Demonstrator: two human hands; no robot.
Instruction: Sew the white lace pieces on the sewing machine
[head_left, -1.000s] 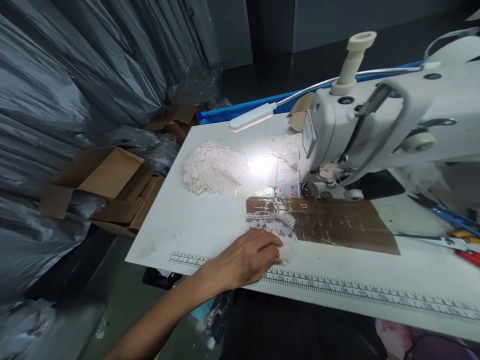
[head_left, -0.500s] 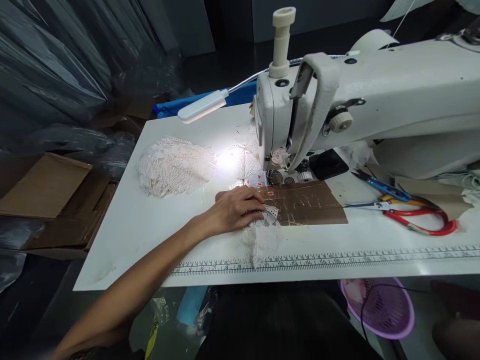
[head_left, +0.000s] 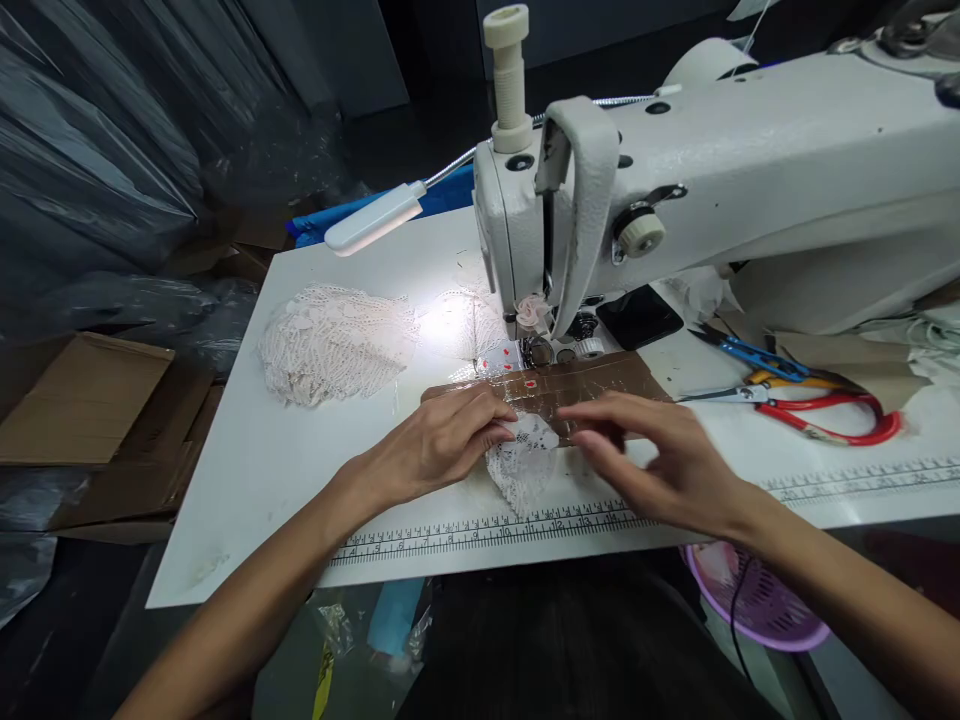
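The left hand (head_left: 450,435) has its thumb and first finger close together, and they look to be pinching the left edge of a small lace piece (head_left: 523,465). The right hand (head_left: 660,460) has its thumb and first finger spread apart. It is just beside the right edge of the lace and looks to hold nothing. The lace piece is between the two hands, partly over the near edge of a shiny brown sheet (head_left: 619,375) and partly over the white table (head_left: 262,490). The ruler marks (head_left: 480,538) run along the near side

To handle this lace well, I think a soft pinch is best, because lace has lots of holes and a hard tug could pull it out of shape. It helps to hold it by both edges and smooth it flat, so no fold hides under the fingers. Fingertips should mind the metal parts of the sewing machine (head_left: 675,160), just past the brown sheet. The red-handled scissors (head_left: 832,425) are off to the right, so the right elbow has a pointy thing to watch for
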